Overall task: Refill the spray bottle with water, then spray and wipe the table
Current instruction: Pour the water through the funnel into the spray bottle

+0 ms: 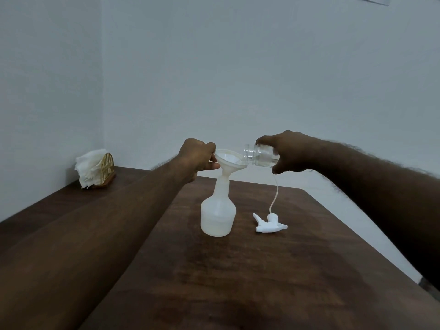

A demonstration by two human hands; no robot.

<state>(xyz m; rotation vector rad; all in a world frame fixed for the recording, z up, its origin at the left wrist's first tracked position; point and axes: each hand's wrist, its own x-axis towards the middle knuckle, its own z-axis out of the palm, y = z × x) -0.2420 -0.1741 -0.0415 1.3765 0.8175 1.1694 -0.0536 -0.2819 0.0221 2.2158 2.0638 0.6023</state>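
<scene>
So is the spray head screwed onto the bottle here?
No, the spray head lies on the table beside the bottle.

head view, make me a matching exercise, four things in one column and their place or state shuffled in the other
Things
1. white plastic funnel
2. clear glass jar
3. white trigger sprayer head
4. white paper napkins

Places or states
A. lying on the dark wooden table, tube trailing away
B. in a gold wire holder, far left by the wall
C. seated in the translucent white spray bottle neck, left hand holding its rim
D. tipped toward the funnel, gripped by the right hand

Pairs: 1-C, 2-D, 3-A, 4-B
</scene>
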